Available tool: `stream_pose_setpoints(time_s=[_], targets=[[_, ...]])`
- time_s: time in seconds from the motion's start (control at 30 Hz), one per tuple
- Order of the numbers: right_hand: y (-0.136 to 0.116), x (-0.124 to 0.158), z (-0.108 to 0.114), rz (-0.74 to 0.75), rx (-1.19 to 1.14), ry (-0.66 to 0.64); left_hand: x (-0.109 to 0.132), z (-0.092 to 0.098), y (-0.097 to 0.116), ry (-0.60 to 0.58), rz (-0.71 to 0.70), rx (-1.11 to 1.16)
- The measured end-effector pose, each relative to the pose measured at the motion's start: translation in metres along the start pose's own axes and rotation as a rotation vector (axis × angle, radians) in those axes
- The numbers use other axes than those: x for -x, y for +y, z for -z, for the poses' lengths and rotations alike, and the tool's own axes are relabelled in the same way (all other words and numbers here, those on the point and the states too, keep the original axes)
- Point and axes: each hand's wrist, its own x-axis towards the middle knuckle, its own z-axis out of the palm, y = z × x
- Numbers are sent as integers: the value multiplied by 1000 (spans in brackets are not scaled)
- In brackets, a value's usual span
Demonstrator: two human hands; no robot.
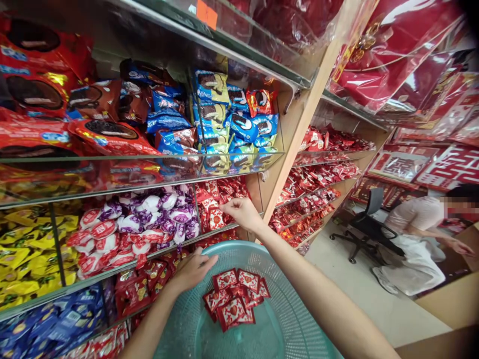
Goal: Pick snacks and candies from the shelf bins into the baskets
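Right hand (241, 212) up at the shelf (292, 149), thumb and fingers drawn together; can't tell whether anything is pinched. Red-and-white packets (214, 218) lie just left of my fingertips, heaped, no shared long axis. Right is the nearer hand. Left hand (195, 270) clasps the rim of the green basket (243, 253), below my right hand, similar red packets (232, 309) inside.

Just below center, your right hand (243, 213) is at the shelved packets (210, 212). At 7 o'clock, your left hand (192, 270) holds the basket (232, 255), loose packets (232, 306) lying inside at 6; cookies (243, 127) sit at 12.
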Motion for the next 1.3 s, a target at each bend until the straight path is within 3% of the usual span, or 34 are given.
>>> stream_pose_setpoints(time_s=[0.3, 0.53, 0.67, 0.83, 0.97, 1.1, 1.3], targets=[[-13, 9, 6, -23, -284, 55, -1, 2, 1, -31, -16, 6], [-33, 52, 38, 1, -281, 133, 0, 0, 1, -16, -21, -7], [-9, 85, 43, -124, -237, 2, -1, -2, 1, -20, -12, -2], [47, 110, 19, -201, -86, -100, -5, -7, -7, -11, -49, -1], [65, 125, -7, 12, 366, -111, -9, -9, -13, -30, -55, 25], [64, 141, -28, 279, 873, -237, -10, -5, -11, -56, -19, 102], [72, 153, -50, 598, 1031, -242, -10, -3, -11, -64, -27, 112]])
